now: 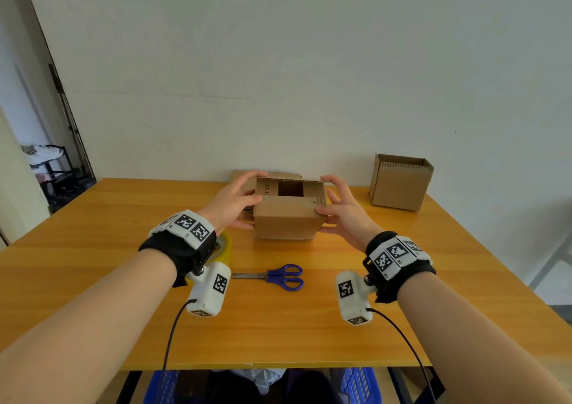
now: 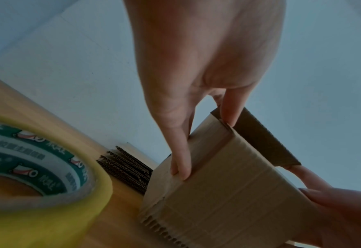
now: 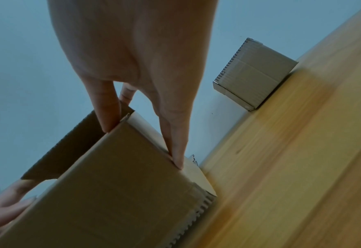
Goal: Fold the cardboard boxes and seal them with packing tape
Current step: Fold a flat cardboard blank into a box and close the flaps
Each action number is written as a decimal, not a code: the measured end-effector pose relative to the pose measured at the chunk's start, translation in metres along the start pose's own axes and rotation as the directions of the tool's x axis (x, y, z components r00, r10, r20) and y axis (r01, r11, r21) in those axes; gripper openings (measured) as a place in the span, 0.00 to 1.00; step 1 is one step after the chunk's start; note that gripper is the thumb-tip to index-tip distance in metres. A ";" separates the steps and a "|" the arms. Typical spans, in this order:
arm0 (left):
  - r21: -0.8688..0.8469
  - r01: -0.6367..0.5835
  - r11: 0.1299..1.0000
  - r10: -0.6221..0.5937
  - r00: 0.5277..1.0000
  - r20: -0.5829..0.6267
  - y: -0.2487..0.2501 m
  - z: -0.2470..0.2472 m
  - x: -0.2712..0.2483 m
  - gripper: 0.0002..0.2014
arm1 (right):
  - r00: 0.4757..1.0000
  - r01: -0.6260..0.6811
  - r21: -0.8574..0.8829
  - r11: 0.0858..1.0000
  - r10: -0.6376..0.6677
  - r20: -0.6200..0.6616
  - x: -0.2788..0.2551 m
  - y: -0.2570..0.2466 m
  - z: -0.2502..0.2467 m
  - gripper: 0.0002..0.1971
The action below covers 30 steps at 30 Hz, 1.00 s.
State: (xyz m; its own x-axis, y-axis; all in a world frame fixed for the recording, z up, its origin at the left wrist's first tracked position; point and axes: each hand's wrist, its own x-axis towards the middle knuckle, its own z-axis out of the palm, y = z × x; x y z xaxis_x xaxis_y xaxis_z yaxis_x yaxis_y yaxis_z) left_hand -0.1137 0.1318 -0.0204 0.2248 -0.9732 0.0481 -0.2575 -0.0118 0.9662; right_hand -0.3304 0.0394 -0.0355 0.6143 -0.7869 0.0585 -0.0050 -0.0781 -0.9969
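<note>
- I had the cardboard box (image 1: pixel 289 210) straight ahead of me, near the far edge of the table (image 1: pixel 123 295), squarely between both hands, so neither one was the nearer.
- My left hand (image 1: pixel 233 201) gripped its left side, thumb on the near face and fingers (image 2: pixel 180 151) curled over the top edge. My right hand (image 1: pixel 343 210) mirrored that on the right side, fingers (image 3: pixel 174 144) pressing the corner seam.
- The box stood upright and its wider face was turned toward me, so its long axis ran left to right across my view. The top was partly closed: the near flap lay folded over, and a dark square gap remained behind it.
- I judged the next move turned on the far flap, which lay beyond my fingertips and called for a reach over the top.
- The tape roll (image 1: pixel 225 247) sat just under my left wrist, and the scissors (image 1: pixel 277 276) lay on the near side of the box, between my forearms; both were close for sealing.
- A second box (image 1: pixel 400 182) stood open at the far right, well apart. Flat cardboard sheets (image 2: pixel 125 165) lay behind the box toward the wall, just beside it, where they could crowd the far flap.
</note>
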 end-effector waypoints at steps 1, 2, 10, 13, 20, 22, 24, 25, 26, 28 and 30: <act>0.000 -0.004 1.000 0.004 1.000 -0.004 0.001 0.000 0.000 0.20 | 1.000 0.002 -0.006 1.000 -0.002 -0.002 0.000 0.000 0.000 0.27; 0.002 -0.008 1.000 0.008 1.000 -0.007 0.001 0.001 -0.001 0.18 | 1.000 0.002 -0.012 1.000 -0.002 -0.004 0.000 0.000 0.000 0.25; 0.037 0.005 0.999 -0.004 1.000 -0.021 0.006 0.001 -0.005 0.14 | 0.998 -0.030 -0.084 0.996 0.025 -0.057 0.000 -0.001 0.001 0.17; 0.044 0.019 0.999 -0.018 0.999 -0.028 0.009 0.002 -0.007 0.12 | 0.996 -0.037 -0.126 0.991 0.026 -0.088 -0.002 -0.002 0.001 0.16; 0.054 0.050 0.997 -0.048 0.997 -0.055 0.003 0.004 -0.007 0.12 | 0.994 -0.014 -0.311 0.950 -0.019 -0.103 -0.002 -0.004 0.008 0.15; 0.057 0.051 0.997 -0.047 0.997 -0.069 0.003 0.005 -0.006 0.12 | 0.994 0.007 -0.360 0.933 -0.046 -0.101 -0.001 -0.003 0.009 0.16; 0.061 0.053 0.997 -0.048 0.995 -0.084 0.002 0.004 -0.006 0.12 | 0.993 0.033 -0.408 0.912 -0.076 -0.091 0.002 -0.001 0.011 0.18; 0.064 0.053 0.997 -0.047 0.995 -0.089 0.002 0.004 -0.005 0.12 | 0.992 0.047 -0.435 0.899 -0.093 -0.086 0.004 0.001 0.012 0.18; 0.071 0.050 0.996 -0.044 0.995 -0.094 0.001 0.005 -0.004 0.12 | 0.990 0.058 -0.481 0.875 -0.112 -0.084 0.006 0.002 0.012 0.20; 0.100 0.043 0.994 -0.032 0.994 -0.103 0.001 0.005 -0.003 0.12 | 0.988 0.063 -0.624 0.779 -0.137 -0.071 0.010 0.005 0.014 0.24; 0.130 0.043 0.991 -0.029 0.993 -0.110 0.002 0.005 -0.001 0.12 | 0.986 0.071 -0.743 0.665 -0.157 -0.047 0.012 0.004 0.017 0.28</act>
State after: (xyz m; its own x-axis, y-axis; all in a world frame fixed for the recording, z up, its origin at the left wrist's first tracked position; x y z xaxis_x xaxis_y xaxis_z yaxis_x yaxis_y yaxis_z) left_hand -0.1187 0.1317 -0.0197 0.3344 -0.9412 0.0478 -0.3674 -0.0834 0.9263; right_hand -0.3098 0.0395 -0.0391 0.5698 -0.7926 0.2169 -0.5462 -0.5625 -0.6207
